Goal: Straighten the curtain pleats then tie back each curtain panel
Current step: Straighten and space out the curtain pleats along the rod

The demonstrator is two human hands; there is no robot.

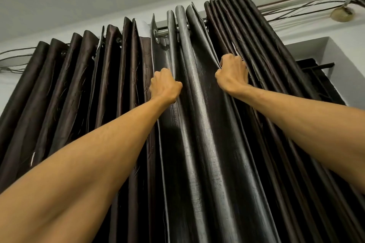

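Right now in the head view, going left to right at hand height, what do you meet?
Brown curtain panel → left hand → grey curtain panel → right hand → bunched brown curtain panel → window recess.

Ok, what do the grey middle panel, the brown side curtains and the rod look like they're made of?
Grey middle panel: seemingly a coated or blackout-type fabric, semi-gloss, with fine woven texture and broad highlights.
Brown side curtains: thin satin-like synthetic, judging by the sheen and fine creases.
Rod: polished metal, probably steel or chrome-plated, with mirror-like glints.
The left hand and right hand both grip the grey panel.
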